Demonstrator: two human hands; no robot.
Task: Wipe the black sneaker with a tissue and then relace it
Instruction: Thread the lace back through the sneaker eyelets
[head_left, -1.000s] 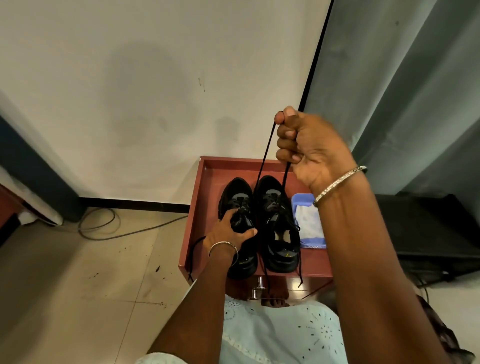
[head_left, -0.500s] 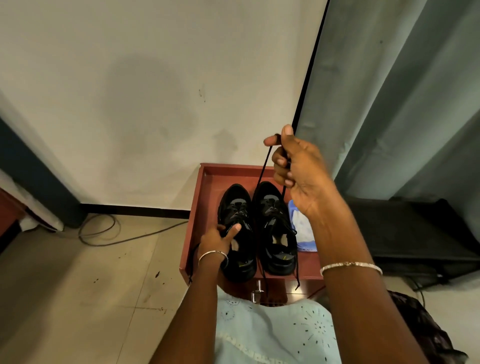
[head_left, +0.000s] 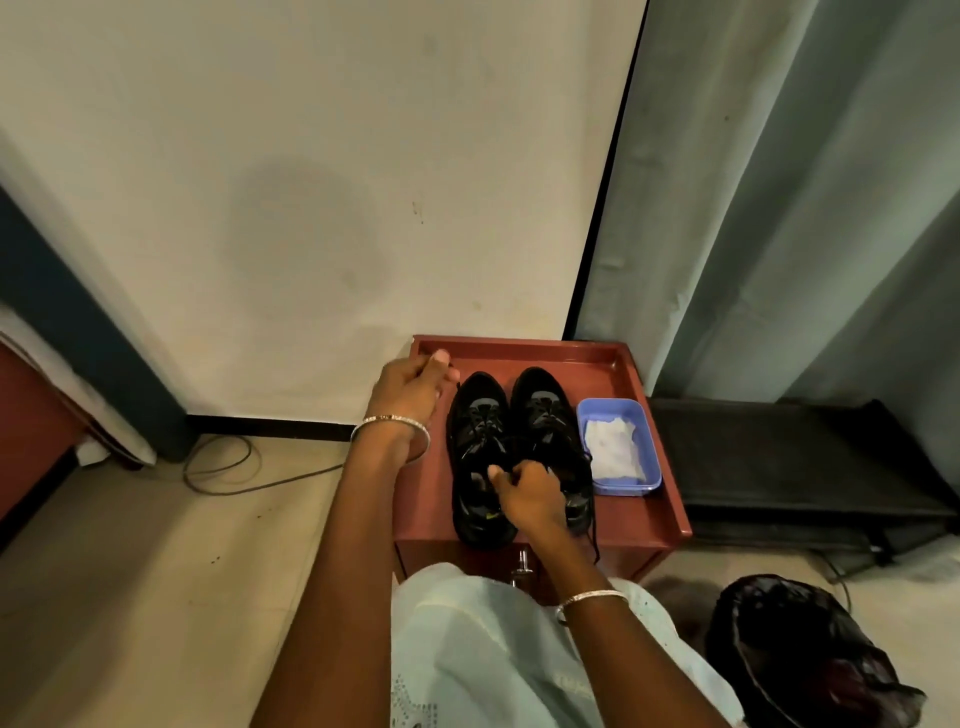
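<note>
Two black sneakers stand side by side on a red-brown cabinet top (head_left: 644, 519), the left sneaker (head_left: 475, 415) and the right sneaker (head_left: 545, 410), toes toward the wall. My left hand (head_left: 408, 395) is raised beside the left sneaker's toe, fingers curled, and seems to pinch a black shoelace end (head_left: 456, 382). My right hand (head_left: 527, 496) rests low over the sneakers' openings, fingers curled round lace there. Another lace end (head_left: 594, 540) hangs off the cabinet's front. A blue tub (head_left: 649, 426) with white tissue (head_left: 613, 449) sits right of the sneakers.
The cabinet top has a raised rim and stands against the wall. A black-lined bin (head_left: 800, 654) is at the lower right. A grey curtain (head_left: 779, 208) hangs at right above a low black stand (head_left: 779, 467). A cable (head_left: 223, 467) loops on the floor at left.
My right hand dropped from high above, where it pulled the lace up, down onto the sneakers. My left hand left the left sneaker and moved up toward the cabinet's far-left corner.
</note>
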